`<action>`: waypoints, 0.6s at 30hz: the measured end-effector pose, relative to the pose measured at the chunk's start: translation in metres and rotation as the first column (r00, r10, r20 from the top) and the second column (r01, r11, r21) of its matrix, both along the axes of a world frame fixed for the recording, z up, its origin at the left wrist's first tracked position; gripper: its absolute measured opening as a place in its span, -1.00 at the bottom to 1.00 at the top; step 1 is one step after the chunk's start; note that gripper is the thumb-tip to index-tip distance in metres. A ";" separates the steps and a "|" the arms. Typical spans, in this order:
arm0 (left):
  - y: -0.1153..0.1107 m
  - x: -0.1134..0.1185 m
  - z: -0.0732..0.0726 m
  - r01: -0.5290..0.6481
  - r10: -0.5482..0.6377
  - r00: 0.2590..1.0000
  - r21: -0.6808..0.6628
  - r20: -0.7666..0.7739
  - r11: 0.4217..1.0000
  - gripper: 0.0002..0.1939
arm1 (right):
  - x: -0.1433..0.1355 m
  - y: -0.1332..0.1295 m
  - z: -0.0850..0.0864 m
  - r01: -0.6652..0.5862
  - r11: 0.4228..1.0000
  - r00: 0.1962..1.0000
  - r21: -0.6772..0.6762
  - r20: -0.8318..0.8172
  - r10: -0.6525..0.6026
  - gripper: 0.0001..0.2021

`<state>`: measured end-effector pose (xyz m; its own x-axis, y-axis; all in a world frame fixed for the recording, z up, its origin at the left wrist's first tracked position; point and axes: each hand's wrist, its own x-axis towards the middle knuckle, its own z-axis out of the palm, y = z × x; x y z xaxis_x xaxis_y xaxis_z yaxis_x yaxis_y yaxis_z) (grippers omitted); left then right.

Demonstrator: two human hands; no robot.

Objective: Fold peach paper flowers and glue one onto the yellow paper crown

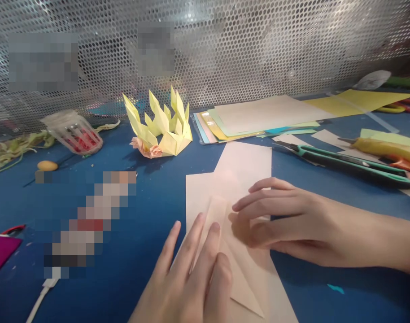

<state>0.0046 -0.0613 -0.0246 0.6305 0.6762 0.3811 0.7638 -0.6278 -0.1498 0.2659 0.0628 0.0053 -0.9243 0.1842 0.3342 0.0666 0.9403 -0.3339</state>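
Pale pinkish paper sheets (248,163) lie overlapping in front of me. On top of them is a folded piece of paper (238,269) with a narrow upright flap and a slanting edge. My left hand (194,278) rests on this folded piece with its fingers spread, pressing near the flap. From the right, my right hand (279,220) reaches over the paper, its fingers loosely bent and apart, fingertips at or just above the surface. Nothing shows in its grasp. The undersides of both hands are hidden.
Behind the sheets stands a yellow folded-paper crown (171,139). A clear jar (73,132) of red bits lies left of it. At right are a paper stack (259,116), teal-and-black pliers (353,163) and a yellow-handled tool (376,148). A blurred-out device with a white cable (40,300) lies at left.
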 end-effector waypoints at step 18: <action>0.009 -0.003 -0.006 0.243 -0.246 0.965 0.043 0.095 0.969 -0.54 | 0.000 -0.006 -0.001 0.038 0.763 0.999 -0.645 0.034 -0.022 -0.83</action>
<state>0.0018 -0.0522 -0.0303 0.7332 0.4933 0.4681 0.5997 -0.7935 -0.1030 0.2657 0.0569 0.0042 -0.9205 0.3763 0.1050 0.1068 0.5008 -0.8589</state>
